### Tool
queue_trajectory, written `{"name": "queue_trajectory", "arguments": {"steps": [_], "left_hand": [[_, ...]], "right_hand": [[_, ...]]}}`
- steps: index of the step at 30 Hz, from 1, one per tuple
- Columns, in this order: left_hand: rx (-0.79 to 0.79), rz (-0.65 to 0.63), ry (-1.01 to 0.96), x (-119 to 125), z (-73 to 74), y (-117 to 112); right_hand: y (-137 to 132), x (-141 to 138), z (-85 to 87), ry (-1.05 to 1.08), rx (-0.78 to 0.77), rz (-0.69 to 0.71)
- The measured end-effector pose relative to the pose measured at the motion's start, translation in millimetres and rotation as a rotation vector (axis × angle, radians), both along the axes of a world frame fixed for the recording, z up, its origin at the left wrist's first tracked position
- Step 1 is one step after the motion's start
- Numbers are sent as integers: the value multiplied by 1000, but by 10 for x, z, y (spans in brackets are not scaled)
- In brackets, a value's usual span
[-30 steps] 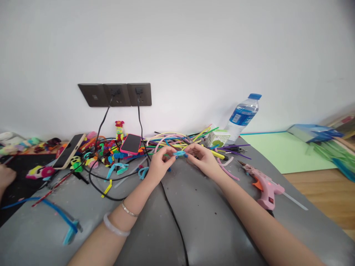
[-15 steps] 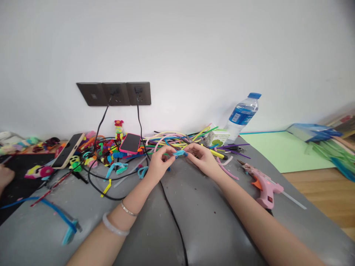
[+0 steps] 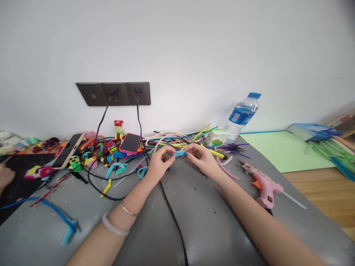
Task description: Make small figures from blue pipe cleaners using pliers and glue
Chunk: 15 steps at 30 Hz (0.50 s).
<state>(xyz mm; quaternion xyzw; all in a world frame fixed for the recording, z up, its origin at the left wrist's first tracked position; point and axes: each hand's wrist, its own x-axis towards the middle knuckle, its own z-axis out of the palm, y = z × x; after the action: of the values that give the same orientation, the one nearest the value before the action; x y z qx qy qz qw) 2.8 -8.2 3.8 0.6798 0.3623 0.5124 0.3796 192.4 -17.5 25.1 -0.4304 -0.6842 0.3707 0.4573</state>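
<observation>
A small light-blue piece of pipe cleaner (image 3: 180,152) is held up between my two hands, above the grey table (image 3: 191,218). My left hand (image 3: 160,162) pinches its left end between thumb and fingers. At the other end, my right hand (image 3: 203,161) closes its thumb and fingertips on it. Fingers cover both ends, so its full shape is hidden. Just behind the hands lies a bundle of colourful pipe cleaners (image 3: 169,137). Blue pipe cleaner loops (image 3: 142,172) rest beside my left hand.
A pink glue gun (image 3: 266,190) lies at right, near a tilted water bottle (image 3: 241,116) and a small box (image 3: 216,139). Black cables (image 3: 172,210) cross the table. Two phones (image 3: 130,143) and fuzzy figures stand at left, where another person's hand (image 3: 6,176) shows.
</observation>
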Motion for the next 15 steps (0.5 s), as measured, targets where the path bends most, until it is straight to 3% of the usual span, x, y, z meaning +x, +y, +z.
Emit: {"name": "queue_trajectory", "arguments": {"steps": [15], "left_hand": [[13, -8, 4, -4, -2, 3]], "right_hand": [[9, -6, -18, 2, -42, -15]]}}
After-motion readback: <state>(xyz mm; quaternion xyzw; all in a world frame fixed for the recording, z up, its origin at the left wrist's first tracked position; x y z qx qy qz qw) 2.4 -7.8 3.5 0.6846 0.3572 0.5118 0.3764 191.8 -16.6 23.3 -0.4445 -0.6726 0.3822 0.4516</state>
